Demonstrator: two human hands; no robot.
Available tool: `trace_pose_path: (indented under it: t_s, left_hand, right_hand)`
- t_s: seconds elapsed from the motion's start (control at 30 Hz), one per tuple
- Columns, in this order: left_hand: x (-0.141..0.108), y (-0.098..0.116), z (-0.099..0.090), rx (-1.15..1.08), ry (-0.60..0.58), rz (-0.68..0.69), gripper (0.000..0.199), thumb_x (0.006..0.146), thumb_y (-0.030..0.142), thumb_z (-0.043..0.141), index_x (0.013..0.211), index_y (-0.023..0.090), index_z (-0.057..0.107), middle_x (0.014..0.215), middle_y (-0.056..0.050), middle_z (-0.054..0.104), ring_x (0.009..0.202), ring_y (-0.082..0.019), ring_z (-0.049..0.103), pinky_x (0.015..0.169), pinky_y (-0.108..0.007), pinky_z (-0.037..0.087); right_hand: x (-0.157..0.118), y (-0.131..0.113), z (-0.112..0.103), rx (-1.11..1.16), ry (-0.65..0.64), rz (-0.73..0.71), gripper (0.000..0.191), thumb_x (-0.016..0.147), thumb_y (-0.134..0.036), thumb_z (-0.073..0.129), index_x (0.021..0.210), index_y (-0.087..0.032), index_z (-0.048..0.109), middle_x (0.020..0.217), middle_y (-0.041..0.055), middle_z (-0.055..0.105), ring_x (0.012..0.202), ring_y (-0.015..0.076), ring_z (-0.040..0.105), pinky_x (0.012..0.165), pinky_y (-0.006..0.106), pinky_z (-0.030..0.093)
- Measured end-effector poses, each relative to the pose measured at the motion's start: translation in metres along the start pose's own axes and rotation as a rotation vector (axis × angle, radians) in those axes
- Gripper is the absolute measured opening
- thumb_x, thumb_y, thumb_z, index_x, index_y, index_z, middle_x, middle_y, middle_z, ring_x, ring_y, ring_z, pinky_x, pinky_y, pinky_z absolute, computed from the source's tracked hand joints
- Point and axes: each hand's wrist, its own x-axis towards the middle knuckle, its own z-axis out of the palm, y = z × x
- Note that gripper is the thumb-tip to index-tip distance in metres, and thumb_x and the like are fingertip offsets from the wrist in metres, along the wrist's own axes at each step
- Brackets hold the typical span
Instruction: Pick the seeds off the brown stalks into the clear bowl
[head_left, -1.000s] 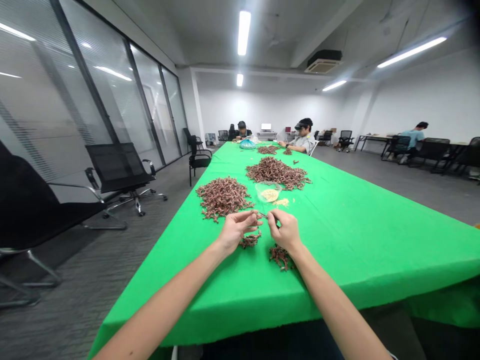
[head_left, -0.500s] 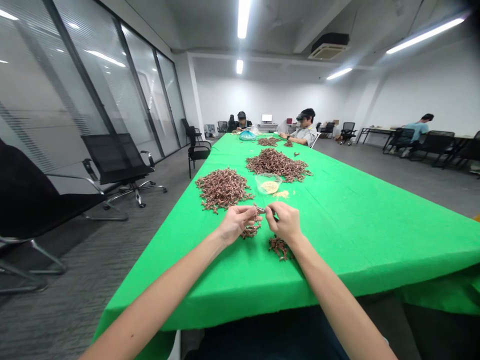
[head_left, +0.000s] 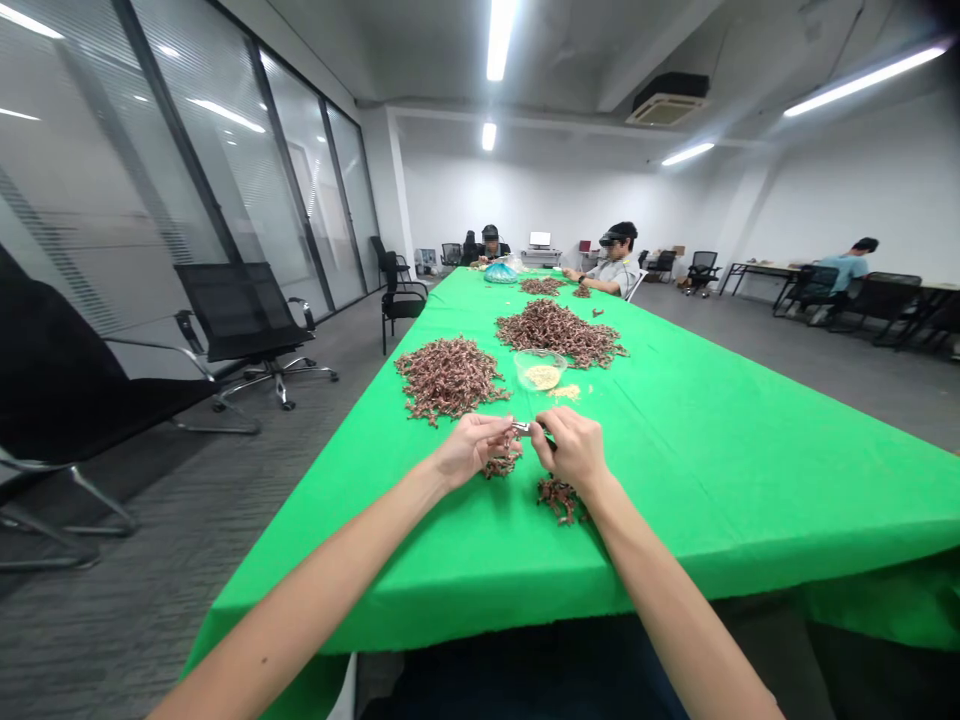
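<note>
My left hand (head_left: 469, 450) is closed, pinching a small reddish-brown knobby piece (head_left: 511, 441); its fingers partly cover it. My right hand (head_left: 574, 448) grips a pair of small pliers (head_left: 521, 428) with metal jaws and dark handles. The jaws point left and meet the fingertips of my left hand, so I cannot tell exactly what they bite. Below the left fingers lies a small heap of brown pieces (head_left: 501, 464). Another small heap (head_left: 559, 498) sits under my right wrist.
Beyond my hands are a large left pile (head_left: 450, 375), a larger pile (head_left: 559, 330) and a clear bowl (head_left: 541, 372) of pale bits, some spilled beside it. A green cloth (head_left: 712, 450) covers the table. Two people sit at its far end. Office chairs (head_left: 236, 310) stand left.
The view has shifted slightly, moving the scene a little right. Both hands keep nearly the same place and grip; the metal plier jaws show more plainly.
</note>
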Motion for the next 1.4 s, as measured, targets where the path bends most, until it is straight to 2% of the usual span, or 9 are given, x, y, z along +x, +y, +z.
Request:
trace_pose_path:
  t_s: [0.13,0.33,0.57,0.73,1.03,1.2,1.4]
  left_hand:
    - [0.000,-0.001,0.000,0.000,-0.013,0.011,0.029,0.070,0.028,0.084,0.084,0.005,0.075,0.073,-0.008,0.072,0.062,-0.012,0.069,0.058,-0.016,0.053]
    - [0.000,0.000,0.004,-0.008,0.041,-0.008,0.025,0.075,0.029,0.079,0.081,0.005,0.073,0.064,-0.005,0.068,0.056,-0.012,0.068,0.050,-0.015,0.051]
    - [0.000,0.002,0.001,-0.036,-0.002,-0.011,0.024,0.082,0.029,0.072,0.084,0.005,0.072,0.074,-0.010,0.072,0.060,-0.014,0.070,0.057,-0.020,0.056]
    - [0.001,0.002,-0.003,-0.012,-0.064,-0.025,0.025,0.080,0.029,0.074,0.092,0.007,0.073,0.091,-0.013,0.074,0.066,-0.016,0.072,0.058,-0.022,0.056]
    - [0.002,-0.008,0.004,0.112,-0.016,0.209,0.036,0.072,0.032,0.082,0.102,0.012,0.075,0.097,-0.011,0.075,0.076,-0.017,0.071,0.070,-0.026,0.055]
    - [0.003,-0.009,0.005,0.093,0.023,0.200,0.039,0.067,0.034,0.086,0.098,0.012,0.076,0.096,-0.012,0.075,0.077,-0.018,0.072,0.073,-0.026,0.055]
    - [0.003,-0.009,0.005,0.068,0.026,0.200,0.037,0.069,0.033,0.084,0.099,0.013,0.075,0.098,-0.010,0.075,0.079,-0.017,0.072,0.073,-0.024,0.055]
  right_hand:
    - [0.001,0.000,0.000,-0.016,0.008,-0.016,0.026,0.098,-0.030,0.047,0.079,-0.019,0.060,0.070,0.0036,0.062,0.067,0.0148,0.054,0.063,0.029,0.032]
    - [0.001,-0.001,0.001,-0.062,0.019,-0.035,0.029,0.098,-0.031,0.047,0.074,-0.019,0.059,0.066,0.0028,0.061,0.063,0.0140,0.051,0.059,0.030,0.028]
    - [0.001,-0.001,0.001,-0.106,0.036,-0.027,0.032,0.097,-0.032,0.048,0.069,-0.019,0.057,0.062,0.0019,0.059,0.060,0.0130,0.050,0.058,0.030,0.027]
    - [0.001,-0.001,0.001,-0.133,0.054,0.012,0.034,0.097,-0.032,0.048,0.066,-0.019,0.057,0.060,0.0013,0.058,0.058,0.0124,0.050,0.057,0.029,0.026]
    - [0.001,-0.010,0.015,-0.096,0.066,0.214,0.039,0.098,-0.034,0.043,0.065,-0.019,0.057,0.059,0.0027,0.060,0.058,0.0123,0.052,0.056,0.028,0.025]
    - [0.003,-0.014,0.016,0.047,0.024,0.271,0.037,0.099,-0.031,0.041,0.068,-0.019,0.057,0.063,0.0024,0.062,0.058,0.0123,0.053,0.058,0.026,0.030]
    - [0.005,-0.008,0.010,0.102,0.062,0.309,0.037,0.099,-0.032,0.041,0.068,-0.020,0.056,0.062,0.0019,0.060,0.054,0.0121,0.050,0.057,0.026,0.032]
